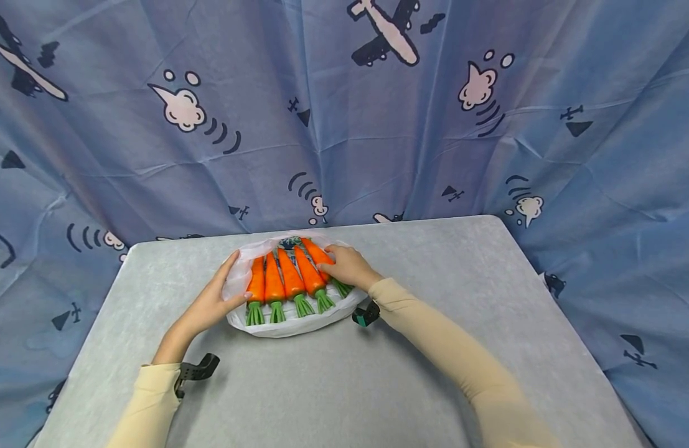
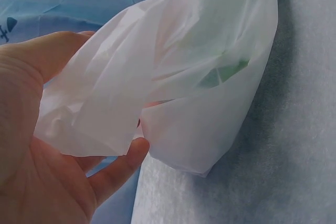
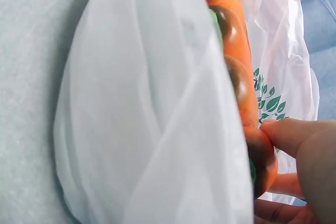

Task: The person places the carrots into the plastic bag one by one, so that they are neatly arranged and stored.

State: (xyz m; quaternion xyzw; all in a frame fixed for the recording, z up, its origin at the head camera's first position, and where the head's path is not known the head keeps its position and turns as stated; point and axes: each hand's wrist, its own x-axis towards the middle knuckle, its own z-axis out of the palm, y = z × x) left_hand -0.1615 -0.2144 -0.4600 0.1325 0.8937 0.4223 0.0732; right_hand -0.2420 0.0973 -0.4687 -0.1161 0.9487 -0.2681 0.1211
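Several orange toy carrots [image 1: 282, 280] with green tops lie side by side in a white plastic bag [image 1: 290, 326] on the grey table [image 1: 322, 386]. My left hand [image 1: 232, 280] holds the bag's left side, fingers along the outside and thumb over the rim. In the left wrist view the bag's film [image 2: 210, 77] lies across my left hand [image 2: 105, 93]. My right hand [image 1: 335, 264] grips the rightmost carrot [image 1: 318, 255] near its thick end. The right wrist view shows my right hand [image 3: 283, 156] pinching that carrot [image 3: 260, 156] beside the bag [image 3: 147, 119].
A blue curtain [image 1: 344, 124] printed with aeroplanes hangs behind and beside the table. The table's far edge [image 1: 322, 227] runs just behind the bag. Bare grey surface lies in front of the bag and to both sides.
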